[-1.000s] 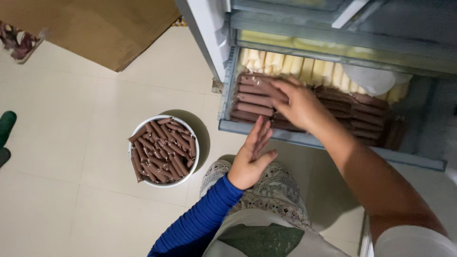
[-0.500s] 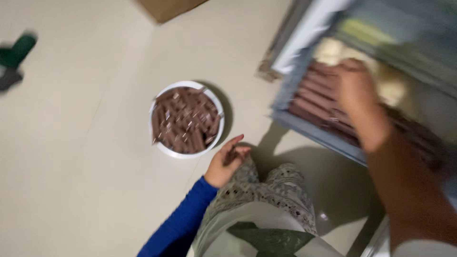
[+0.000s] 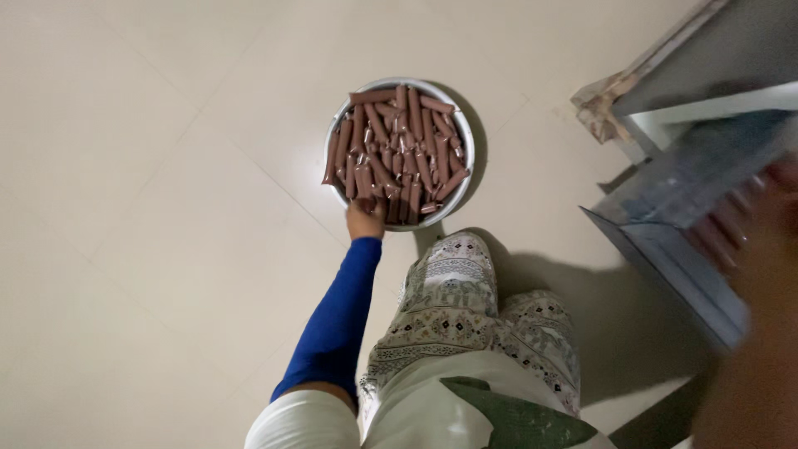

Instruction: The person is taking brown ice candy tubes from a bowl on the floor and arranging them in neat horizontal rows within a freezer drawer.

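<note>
A round white bowl (image 3: 470, 137) heaped with brown tube-shaped frozen sticks (image 3: 399, 150) stands on the pale tiled floor. My left hand (image 3: 366, 221), in a blue sleeve, reaches down to the bowl's near rim and touches the sticks there; its fingers are hidden among them. My right hand (image 3: 769, 199) is a blur at the right edge, over the open freezer drawer (image 3: 665, 258), where more brown sticks show faintly. Whether it holds anything cannot be made out.
The freezer body (image 3: 715, 58) with its worn lower corner fills the upper right. My knee in patterned trousers (image 3: 449, 308) is just below the bowl. Pale floor tiles (image 3: 150, 208) spread to the left.
The view has swung down and left. My left hand has gone from my knee to the bowl's near rim. My right arm stays at the freezer drawer.
</note>
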